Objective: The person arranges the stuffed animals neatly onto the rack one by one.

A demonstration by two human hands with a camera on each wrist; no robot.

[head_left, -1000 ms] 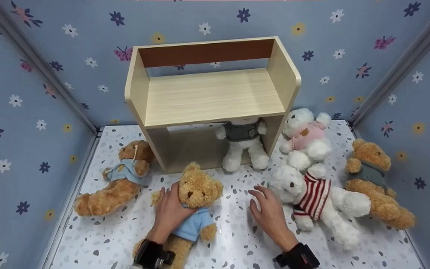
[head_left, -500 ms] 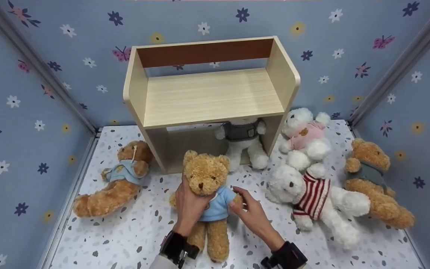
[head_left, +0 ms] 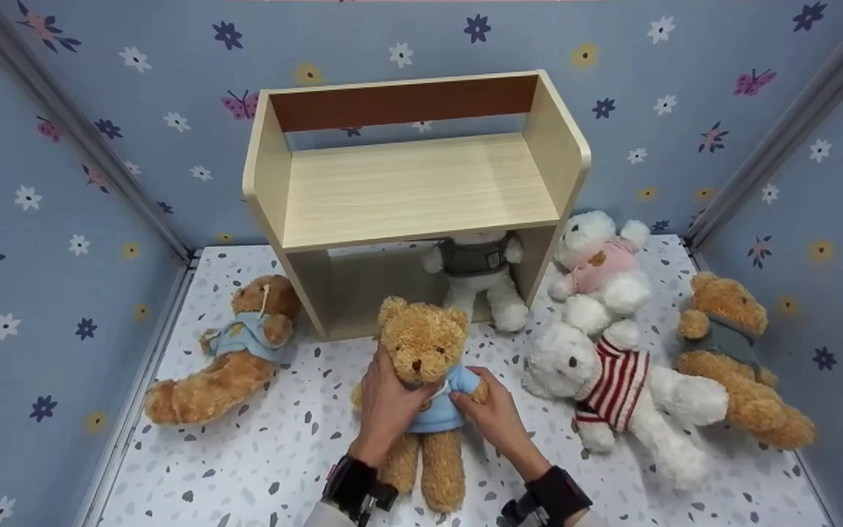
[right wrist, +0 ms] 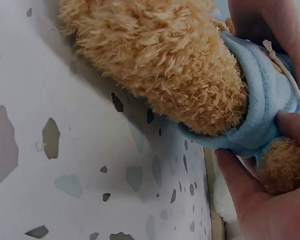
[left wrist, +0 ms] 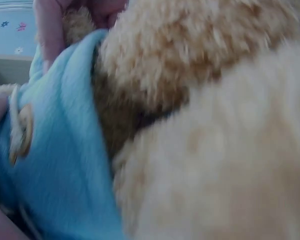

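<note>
A golden-brown teddy bear in a light blue hoodie faces the head camera, upright in front of the wooden shelf. My left hand grips it at the neck and chest from its left side in the head view, thumb under the chin. My right hand holds its arm and the hoodie's side, thumb in front. In the right wrist view the bear's furry leg and the hoodie hem show close over the speckled tabletop. The left wrist view is filled by the blue hoodie and blurred legs.
A white bear in a dark grey top sits in the shelf's lower compartment. A brown bear in blue lies at left. On the right lie a white bear in pink, one in red stripes and a brown bear in grey-green.
My left hand has brought the teddy bear rightward and turned it from leaning to upright. My right hand has moved in from the right and taken hold of its arm and side.
</note>
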